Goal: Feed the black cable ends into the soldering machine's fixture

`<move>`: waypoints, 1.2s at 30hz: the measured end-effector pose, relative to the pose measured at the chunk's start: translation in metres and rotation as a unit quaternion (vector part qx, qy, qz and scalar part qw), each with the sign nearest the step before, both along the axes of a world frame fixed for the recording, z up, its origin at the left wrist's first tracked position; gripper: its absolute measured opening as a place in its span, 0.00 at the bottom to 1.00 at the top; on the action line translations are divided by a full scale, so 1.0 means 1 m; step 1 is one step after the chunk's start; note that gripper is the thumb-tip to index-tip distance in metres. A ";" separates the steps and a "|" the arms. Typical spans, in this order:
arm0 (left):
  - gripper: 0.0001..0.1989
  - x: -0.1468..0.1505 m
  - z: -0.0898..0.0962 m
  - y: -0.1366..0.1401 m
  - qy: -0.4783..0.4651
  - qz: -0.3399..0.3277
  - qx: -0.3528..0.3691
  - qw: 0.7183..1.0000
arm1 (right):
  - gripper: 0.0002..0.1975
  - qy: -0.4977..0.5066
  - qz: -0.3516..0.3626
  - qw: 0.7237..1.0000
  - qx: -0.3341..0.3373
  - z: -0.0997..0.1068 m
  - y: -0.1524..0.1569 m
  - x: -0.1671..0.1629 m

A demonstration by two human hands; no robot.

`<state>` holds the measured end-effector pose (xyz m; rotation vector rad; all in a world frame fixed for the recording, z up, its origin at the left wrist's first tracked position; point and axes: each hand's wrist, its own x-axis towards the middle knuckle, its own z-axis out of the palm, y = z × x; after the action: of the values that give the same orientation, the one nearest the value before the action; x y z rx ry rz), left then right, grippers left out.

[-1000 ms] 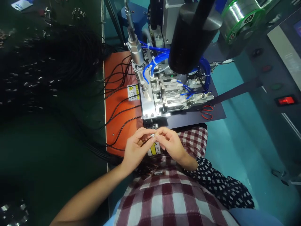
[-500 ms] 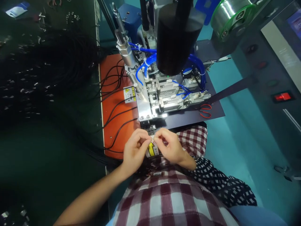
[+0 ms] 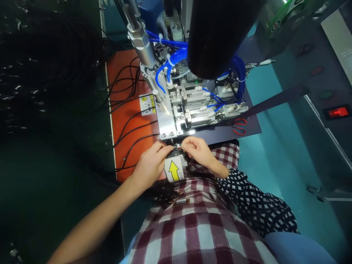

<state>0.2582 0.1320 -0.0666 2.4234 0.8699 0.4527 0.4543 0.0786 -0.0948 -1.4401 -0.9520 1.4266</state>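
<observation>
My left hand (image 3: 150,160) is closed in a pinch at the front end of the machine's track (image 3: 176,151). Facing it, my right hand (image 3: 200,151) pinches too, with the fingertips of both hands almost meeting. A tiny pale and red piece shows between them, too small to name. Just behind the fingers stands the metal machine (image 3: 167,126) with its cylinders and blue air tubes (image 3: 178,57). Below the hands is a white label with a yellow arrow (image 3: 173,170). Several black cables (image 3: 132,126) cross the orange board (image 3: 118,141) left of the machine.
Red-handled cutters (image 3: 240,126) lie on the dark plate at right. A large black cylinder (image 3: 220,40) hangs over the machine. A dark heap of cables (image 3: 55,73) covers the left table. A lit red switch (image 3: 338,112) is on the grey cabinet.
Both hands have moved forward from over the arrow label to the track end by the machine, uncovering the arrow. The view has shifted closer to the machine.
</observation>
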 end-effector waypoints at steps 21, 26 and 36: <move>0.20 -0.002 -0.007 0.002 0.052 -0.038 0.107 0.992 | 0.08 -0.015 0.000 1.000 -0.018 0.000 0.002 -0.001; 0.19 -0.002 -0.006 0.002 0.062 -0.044 0.116 0.990 | 0.07 -0.010 0.000 1.000 -0.020 -0.001 0.002 -0.001; 0.19 -0.002 -0.008 0.001 0.055 -0.039 0.119 0.991 | 0.07 -0.012 0.002 1.000 -0.021 0.000 0.002 -0.001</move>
<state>0.2562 0.1331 -0.0741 2.7122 0.8013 0.4165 0.4532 0.0804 -0.0948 -1.4898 -0.9451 1.4444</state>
